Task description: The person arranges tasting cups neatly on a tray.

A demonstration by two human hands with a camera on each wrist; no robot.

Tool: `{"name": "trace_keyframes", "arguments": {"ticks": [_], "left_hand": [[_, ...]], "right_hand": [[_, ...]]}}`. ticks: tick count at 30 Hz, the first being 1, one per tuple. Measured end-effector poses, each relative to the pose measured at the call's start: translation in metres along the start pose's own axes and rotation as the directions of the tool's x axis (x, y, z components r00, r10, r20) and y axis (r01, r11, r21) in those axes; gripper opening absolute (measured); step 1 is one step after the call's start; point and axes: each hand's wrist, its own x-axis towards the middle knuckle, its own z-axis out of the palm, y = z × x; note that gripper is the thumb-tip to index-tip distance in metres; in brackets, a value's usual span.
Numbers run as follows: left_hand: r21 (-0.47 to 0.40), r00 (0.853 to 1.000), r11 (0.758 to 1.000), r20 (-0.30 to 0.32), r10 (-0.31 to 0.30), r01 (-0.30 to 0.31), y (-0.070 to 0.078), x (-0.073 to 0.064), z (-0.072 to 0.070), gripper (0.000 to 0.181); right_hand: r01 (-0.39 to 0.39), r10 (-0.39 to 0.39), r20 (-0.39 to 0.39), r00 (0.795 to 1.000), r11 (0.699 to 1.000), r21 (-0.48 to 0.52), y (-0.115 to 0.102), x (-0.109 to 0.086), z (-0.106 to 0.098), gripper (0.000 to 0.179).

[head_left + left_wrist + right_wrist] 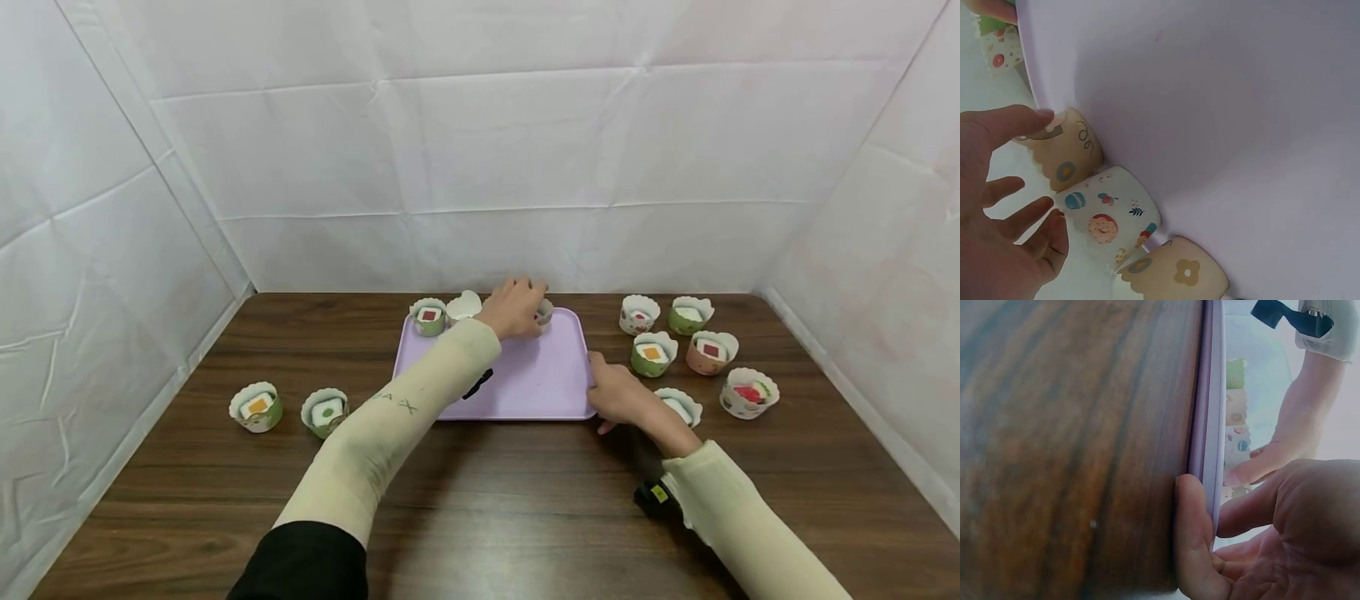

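Left hand at far-edge cup; right hand pinching tray rim

Landmark: lavender tray (525,379), flat on the dark wood table (510,517).

Left hand (516,307): reached across to the tray's far edge, at the right end of a row of paper cups. In the left wrist view its thumb lies at the rim of a tan cup (1079,156); contact appears likely. Other fingers are parted, loosely bent, beyond the cup, not wrapped round it. Grip reads as slack; whether any finger behind bears on the cup, cannot tell.

Right hand (624,393): at the tray's right edge, toward the near corner. Right wrist view: the rim sits between thumb on the inner side and a finger on the outer side. Gap closed down to about the rim's thickness; hold is on the tray alone.

Row along tray's far edge, from its left: green cup with red-square filling (430,320), second tan cup (1179,272), white printed cup (1113,215), then the tan cup under the left hand. Neighbours stand close together.

Left of tray: orange-square cup (256,408) and, nearer the tray, green-dot cup (325,412).

Right of tray: six cups in a loose group, including a red-fruit cup (750,393) farthest from it; one pale-filled cup (681,405) is partly covered by the right hand.

Behind tray: white sheet (510,150), creased.
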Motion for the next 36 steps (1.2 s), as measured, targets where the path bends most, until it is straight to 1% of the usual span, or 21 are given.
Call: {"name": "trace_keyframes", "arguments": {"ticks": [5, 10, 13, 17, 21, 23, 26, 30, 33, 36], "left_hand": [[-0.034, 1.0, 0.999, 0.002, 0.014, -0.014, 0.002, -0.006, -0.011, 0.069], [-0.102, 0.999, 0.994, -0.028, 0.045, -0.047, 0.006, -0.017, -0.023, 0.072], [-0.136, 0.996, 0.987, -0.049, 0.08, -0.086, 0.01, -0.025, -0.03, 0.073], [-0.16, 0.987, 0.976, -0.089, 0.134, -0.147, 0.014, -0.037, -0.036, 0.07], [-0.171, 0.975, 0.965, -0.128, 0.18, -0.2, 0.017, -0.054, -0.044, 0.066], [-0.178, 0.97, 0.959, -0.136, 0.2, -0.223, 0.017, -0.063, -0.047, 0.064], [-0.184, 0.962, 0.95, -0.148, 0.229, -0.254, 0.016, -0.077, -0.052, 0.06], [-0.203, 0.953, 0.939, -0.177, 0.245, -0.279, 0.012, -0.094, -0.059, 0.057], [-0.215, 0.948, 0.935, -0.21, 0.238, -0.282, 0.006, -0.106, -0.064, 0.057], [-0.226, 0.95, 0.938, -0.232, 0.21, -0.263, -0.005, -0.116, -0.068, 0.06]], "right_hand": [[-0.009, 0.009, 0.006, 1.0, 1.0, -0.006, 0.0, 0.001, -0.001, 0.068], [-0.009, 0.009, 0.006, 1.0, 1.0, -0.017, 0.0, 0.002, -0.002, 0.069], [-0.011, 0.012, 0.008, 1.0, 1.0, -0.016, 0.0, 0.001, -0.001, 0.069], [-0.012, 0.012, 0.003, 1.0, 1.0, -0.013, 0.0, 0.001, -0.001, 0.069], [-0.001, 0.001, 0.001, 1.0, 1.0, -0.011, -0.001, 0.001, 0.0, 0.069], [0.002, -0.002, 0.005, 1.0, 1.0, -0.009, -0.001, 0.001, 0.001, 0.069], [0.003, -0.003, 0.009, 1.0, 1.0, -0.017, 0.0, 0.002, 0.001, 0.069], [0.006, -0.005, 0.009, 1.0, 0.999, -0.033, -0.001, 0.002, -0.001, 0.069], [0.003, -0.003, 0.011, 1.0, 0.999, -0.032, -0.002, 0.001, -0.001, 0.069], [-0.001, 0.001, 0.014, 1.0, 1.0, -0.03, -0.002, 0.001, -0.001, 0.068]]}}
